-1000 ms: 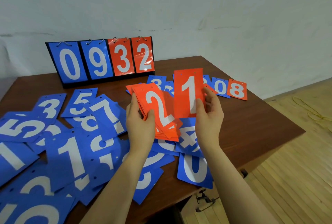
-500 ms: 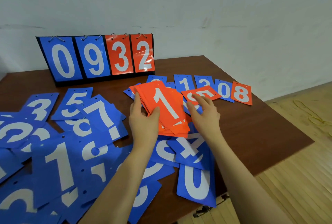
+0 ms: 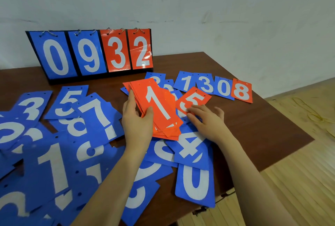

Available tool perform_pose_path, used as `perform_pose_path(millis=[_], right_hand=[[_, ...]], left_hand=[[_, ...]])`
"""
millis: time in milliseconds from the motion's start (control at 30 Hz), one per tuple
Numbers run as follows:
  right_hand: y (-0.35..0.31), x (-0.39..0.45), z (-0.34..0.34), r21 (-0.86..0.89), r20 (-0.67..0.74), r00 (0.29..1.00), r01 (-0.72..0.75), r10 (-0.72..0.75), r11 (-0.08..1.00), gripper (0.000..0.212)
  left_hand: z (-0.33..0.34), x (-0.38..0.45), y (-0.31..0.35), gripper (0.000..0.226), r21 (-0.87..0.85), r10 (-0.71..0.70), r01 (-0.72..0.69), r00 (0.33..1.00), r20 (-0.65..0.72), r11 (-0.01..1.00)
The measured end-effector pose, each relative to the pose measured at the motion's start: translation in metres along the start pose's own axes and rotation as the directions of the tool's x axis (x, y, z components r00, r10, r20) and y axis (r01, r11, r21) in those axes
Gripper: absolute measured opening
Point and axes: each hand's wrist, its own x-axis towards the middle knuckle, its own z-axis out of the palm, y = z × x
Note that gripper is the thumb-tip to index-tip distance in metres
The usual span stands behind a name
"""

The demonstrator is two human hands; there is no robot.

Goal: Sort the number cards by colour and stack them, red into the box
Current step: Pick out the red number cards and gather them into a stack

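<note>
Red stack (image 3: 159,111) sits gripped in left hand (image 3: 136,122); right hand (image 3: 208,120), fingers straight, touches thin, slippery red 5 card (image 3: 194,99); pinch its edge.

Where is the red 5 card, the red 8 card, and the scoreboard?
red 5 card (image 3: 194,99), head view, upper half.
red 8 card (image 3: 242,90), head view, white digit.
scoreboard (image 3: 90,55), head view, blue 9 flap.

Bare indoor room, plain whitewashed wall (image 3: 235,8), wooden strip floor (image 3: 299,180), brown table (image 3: 262,117), tabletop flip scoreboard (image 3: 90,53)
</note>
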Motion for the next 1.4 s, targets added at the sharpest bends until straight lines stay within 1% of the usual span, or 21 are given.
perform_pose_path(millis=[133, 200, 267, 333, 400, 433, 533, 567, 633, 733, 800, 867, 933, 1067, 1100, 1167, 1267, 1333, 1400], right_hand=[[0.002, -0.031, -0.001, 0.065, 0.019, 0.998, 0.052, -0.053, 0.997, 0.038], [-0.001, -0.038, -0.001, 0.137, -0.027, 0.999, 0.042, -0.039, 0.99, 0.035], [-0.007, -0.039, 0.003, 0.179, -0.135, 0.99, -0.024, 0.049, 0.984, 0.035], [-0.012, -0.033, 0.006, 0.174, -0.215, 0.95, -0.189, 0.224, 0.967, 0.043], [-0.017, -0.023, 0.007, 0.189, -0.212, 0.879, -0.392, 0.427, 0.9, 0.056], [-0.02, -0.018, 0.007, 0.199, -0.204, 0.844, -0.461, 0.497, 0.865, 0.062], [-0.028, -0.005, 0.007, 0.224, -0.197, 0.774, -0.562, 0.602, 0.796, 0.077], [-0.03, -0.001, 0.006, 0.223, -0.185, 0.764, -0.58, 0.618, 0.783, 0.08], [-0.033, 0.007, 0.005, 0.226, -0.139, 0.766, -0.593, 0.628, 0.773, 0.081], [-0.03, 0.018, 0.0, 0.248, -0.03, 0.803, -0.571, 0.595, 0.783, 0.071], [-0.027, 0.021, -0.004, 0.234, 0.037, 0.82, -0.563, 0.571, 0.793, 0.069], [-0.025, 0.021, -0.005, 0.229, 0.064, 0.834, -0.547, 0.549, 0.805, 0.066], [-0.023, 0.019, -0.004, 0.286, 0.03, 0.857, -0.5, 0.514, 0.817, 0.058], [-0.023, 0.01, -0.001, 0.47, -0.119, 0.911, -0.298, 0.395, 0.831, 0.03], [-0.025, 0.007, -0.002, 0.544, -0.169, 0.911, -0.233, 0.377, 0.806, 0.026], [-0.03, 0.001, -0.008, 0.683, -0.273, 0.885, -0.097, 0.376, 0.724, 0.023], [-0.038, -0.011, -0.019, 0.776, -0.397, 0.81, 0.045, 0.432, 0.629, 0.025], [-0.045, -0.019, -0.025, 0.837, -0.409, 0.778, 0.111, 0.477, 0.536, 0.024], [-0.054, -0.028, -0.03, 0.876, -0.383, 0.789, 0.146, 0.48, 0.459, 0.022]], left_hand=[[-0.005, -0.014, -0.001, 0.066, -0.007, -0.014, 0.014, 1.0, 0.003, 1.0], [-0.007, -0.019, -0.002, 0.066, -0.013, -0.025, 0.025, 1.0, 0.005, 1.0], [-0.008, -0.022, -0.003, 0.067, -0.016, -0.043, 0.043, 0.999, 0.006, 0.999], [-0.009, -0.023, -0.003, 0.066, -0.016, -0.057, 0.057, 0.998, 0.006, 0.998], [-0.009, -0.021, -0.003, 0.066, -0.022, -0.065, 0.065, 0.998, 0.007, 0.998], [-0.01, -0.019, -0.002, 0.066, -0.024, -0.064, 0.064, 0.998, 0.006, 0.998], [-0.012, -0.015, -0.001, 0.065, -0.017, -0.044, 0.044, 0.999, 0.001, 0.999], [-0.012, -0.014, 0.0, 0.065, -0.019, -0.043, 0.043, 0.999, -0.001, 0.999], [-0.014, -0.011, -0.001, 0.064, -0.022, -0.043, 0.043, 0.999, -0.005, 0.999], [-0.014, -0.008, -0.005, 0.064, -0.022, -0.044, 0.043, 0.999, -0.009, 0.999], [-0.014, -0.006, -0.007, 0.064, -0.027, -0.053, 0.053, 0.999, -0.008, 0.998], [-0.014, -0.004, -0.008, 0.064, -0.037, -0.056, 0.056, 0.998, -0.01, 0.998], [-0.014, -0.004, -0.007, 0.063, -0.043, -0.062, 0.061, 0.998, -0.009, 0.997], [-0.015, -0.004, -0.005, 0.063, -0.027, -0.047, 0.047, 0.999, 0.003, 0.999], [-0.015, -0.005, -0.004, 0.063, -0.018, -0.041, 0.041, 0.999, 0.004, 0.999], [-0.016, -0.006, -0.001, 0.062, -0.004, -0.02, 0.02, 1.0, 0.006, 1.0], [-0.018, -0.012, 0.005, 0.06, 0.007, 0.023, -0.023, 1.0, 0.017, 1.0], [-0.018, -0.016, 0.009, 0.06, 0.008, 0.035, -0.035, 0.999, 0.025, 0.999], [-0.016, -0.021, 0.012, 0.061, -0.027, 0.018, -0.017, 0.999, 0.038, 0.999]])
